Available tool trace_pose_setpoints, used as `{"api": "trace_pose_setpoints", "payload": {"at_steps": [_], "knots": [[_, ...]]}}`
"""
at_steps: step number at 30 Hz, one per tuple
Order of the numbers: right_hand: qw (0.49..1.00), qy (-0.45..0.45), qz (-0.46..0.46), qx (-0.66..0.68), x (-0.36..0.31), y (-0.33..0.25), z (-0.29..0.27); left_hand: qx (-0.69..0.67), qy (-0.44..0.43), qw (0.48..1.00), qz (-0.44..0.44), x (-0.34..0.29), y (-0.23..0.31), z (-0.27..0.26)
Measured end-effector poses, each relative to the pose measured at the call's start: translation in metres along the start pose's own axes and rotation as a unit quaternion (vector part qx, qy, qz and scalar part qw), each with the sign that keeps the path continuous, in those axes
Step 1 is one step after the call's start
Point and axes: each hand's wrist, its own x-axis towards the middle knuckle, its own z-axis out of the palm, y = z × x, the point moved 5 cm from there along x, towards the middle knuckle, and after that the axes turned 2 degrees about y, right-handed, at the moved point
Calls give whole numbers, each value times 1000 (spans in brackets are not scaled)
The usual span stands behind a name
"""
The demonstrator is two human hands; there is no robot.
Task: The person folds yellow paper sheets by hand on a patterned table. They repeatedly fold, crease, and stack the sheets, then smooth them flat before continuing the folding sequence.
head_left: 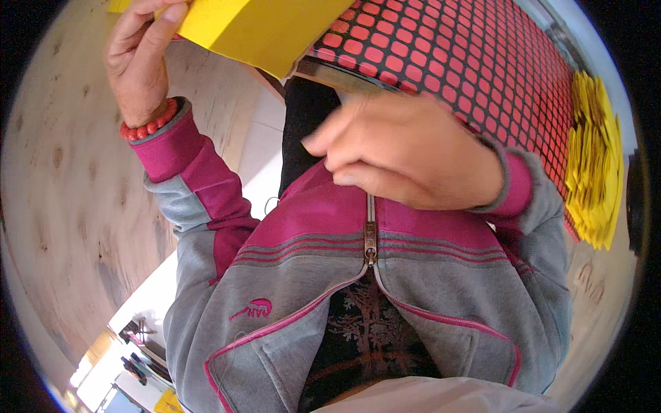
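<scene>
At the top left, my left hand (141,62) pinches the edge of a yellow sheet (258,34) between thumb and fingers. The sheet looks like thin paper or film and runs on past the upper edge of the picture; part of it lies in shade. In the middle, in front of my chest, is my right hand (413,151). Its back faces up, its fingers are bent toward the left, and motion smears the fingertips. No object shows in it. Just beyond it is the near edge of a table with a red and black checked cover (454,62).
A stack of folded yellow pieces (593,162) lies at the table's right end. A pale wooden board surface (69,186) spreads on the left. At the lower left are small dark items (138,334) and another yellow piece (167,401).
</scene>
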Motion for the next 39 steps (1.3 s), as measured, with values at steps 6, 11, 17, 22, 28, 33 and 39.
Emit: {"api": "trace_pose_setpoints", "payload": {"at_steps": [6,11,17,22,28,33,39], "knots": [[958,92,271,10,-104,140,77,3,7,1000,-9,-3,-4,-1],[884,266,270,-274,-149,196,71,0,19,1000,-18,-1,-1,1],[853,266,304,-330,-145,180,70,46,-20,999,-18,8,28,9],[812,171,286,-479,-138,176,84,8,-69,997,-16,13,66,15],[790,153,295,-515,-120,152,78,-6,-79,997,0,19,88,11],[941,15,263,-212,-71,50,59,-9,-91,996,-9,19,90,6],[993,-55,19,-104,30,-64,-17,-21,-102,995,0,20,93,1]]}}
